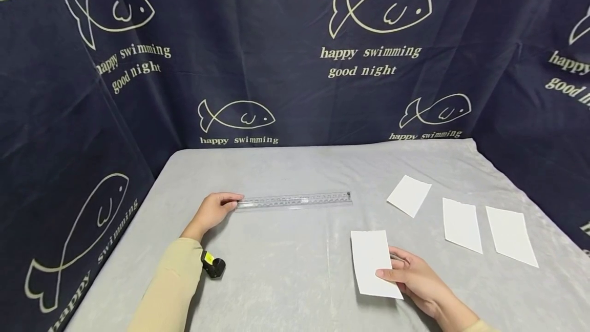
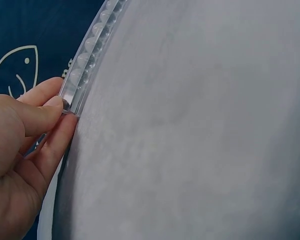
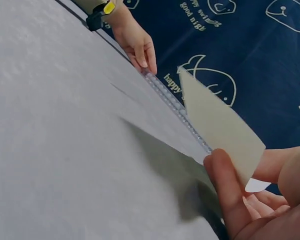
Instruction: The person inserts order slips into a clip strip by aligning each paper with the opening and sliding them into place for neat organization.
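Note:
My left hand [image 1: 213, 214] pinches the left end of a clear plastic ruler [image 1: 295, 201], thumb on one face and fingers on the other in the left wrist view. The ruler [image 2: 92, 45] stretches to the right across the cloth, its far end free. In my right hand [image 1: 417, 275] is a white paper card [image 1: 371, 260], gripped at its lower right edge with the thumb on top. The right wrist view shows this card [image 3: 215, 120] raised over the cloth and casting a shadow, with the ruler [image 3: 175, 107] behind it.
Three more white cards lie to the right: a tilted card [image 1: 409, 196], a middle card [image 1: 462, 224] and an outer card [image 1: 511, 234]. A grey cloth [image 1: 276, 270] covers the table. Dark blue fish-print curtains [image 1: 295, 65] enclose its back and sides. A black wrist camera [image 1: 213, 264] sits on the left sleeve.

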### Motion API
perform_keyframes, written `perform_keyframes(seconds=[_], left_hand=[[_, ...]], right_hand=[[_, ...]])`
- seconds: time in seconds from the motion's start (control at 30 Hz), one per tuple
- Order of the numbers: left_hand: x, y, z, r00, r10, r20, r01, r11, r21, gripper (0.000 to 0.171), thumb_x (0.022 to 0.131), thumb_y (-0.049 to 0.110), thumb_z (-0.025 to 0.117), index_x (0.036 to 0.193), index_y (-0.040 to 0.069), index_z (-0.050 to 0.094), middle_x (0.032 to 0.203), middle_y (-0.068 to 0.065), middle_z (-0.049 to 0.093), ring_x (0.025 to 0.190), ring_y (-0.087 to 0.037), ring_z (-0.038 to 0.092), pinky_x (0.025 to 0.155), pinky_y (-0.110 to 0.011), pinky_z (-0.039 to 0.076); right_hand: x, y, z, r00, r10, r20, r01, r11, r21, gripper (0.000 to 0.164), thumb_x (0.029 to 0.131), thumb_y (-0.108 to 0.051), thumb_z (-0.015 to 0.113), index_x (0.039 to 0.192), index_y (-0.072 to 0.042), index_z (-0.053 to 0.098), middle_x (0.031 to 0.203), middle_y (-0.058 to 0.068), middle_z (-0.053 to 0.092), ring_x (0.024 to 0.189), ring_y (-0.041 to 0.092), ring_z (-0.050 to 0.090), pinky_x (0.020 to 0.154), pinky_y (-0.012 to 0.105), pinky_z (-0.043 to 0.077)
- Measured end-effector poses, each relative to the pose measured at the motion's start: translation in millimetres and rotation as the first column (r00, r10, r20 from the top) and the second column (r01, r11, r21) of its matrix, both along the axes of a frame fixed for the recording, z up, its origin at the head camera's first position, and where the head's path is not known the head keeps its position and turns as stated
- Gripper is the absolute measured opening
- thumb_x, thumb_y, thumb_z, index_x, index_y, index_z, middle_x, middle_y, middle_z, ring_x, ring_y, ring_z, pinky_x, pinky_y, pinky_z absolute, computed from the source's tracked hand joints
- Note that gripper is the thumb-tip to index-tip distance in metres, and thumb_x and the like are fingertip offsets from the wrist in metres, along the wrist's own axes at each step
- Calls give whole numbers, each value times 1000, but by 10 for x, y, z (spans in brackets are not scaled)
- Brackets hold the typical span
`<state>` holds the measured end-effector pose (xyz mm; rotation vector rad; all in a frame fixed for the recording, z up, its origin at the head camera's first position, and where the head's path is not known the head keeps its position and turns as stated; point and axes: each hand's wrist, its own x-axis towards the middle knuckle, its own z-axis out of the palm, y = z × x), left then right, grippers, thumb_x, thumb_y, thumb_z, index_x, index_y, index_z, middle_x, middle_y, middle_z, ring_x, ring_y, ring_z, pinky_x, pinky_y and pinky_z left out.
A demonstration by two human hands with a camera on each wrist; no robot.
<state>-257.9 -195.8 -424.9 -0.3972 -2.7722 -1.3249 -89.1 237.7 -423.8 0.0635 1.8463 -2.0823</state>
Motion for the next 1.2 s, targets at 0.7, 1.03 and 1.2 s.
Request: perform_keyframes(seconds=[0.7,1.03,1.2], left_hand=[[-16,-24,40,999,31,37,-31,999,10,21,89,2,60,108,3,70,112,-14,64,111,-32,54,93,-44,41],[-36,-10,6,998,40,54,-40,999,6,21,88,2,61,108,4,70,112,-13,64,110,-31,54,93,-44,41],[-28,6,12,996,42,73,-44,999,26,21,87,2,62,107,4,70,111,-13,65,109,-30,55,92,-43,42]], right_hand=[[-136,-154,32,1000,-28,-7,28,998,-63,77,81,5,66,136,17,13,96,7,67,85,16,65,74,29,53],[-185,-180,47,1000,-18,-5,17,996,-88,74,81,6,65,135,17,14,97,8,66,87,16,65,77,30,52],[-183,-205,40,1000,-22,4,23,996,-87,74,82,6,64,135,17,14,97,7,66,88,16,65,77,29,52]])
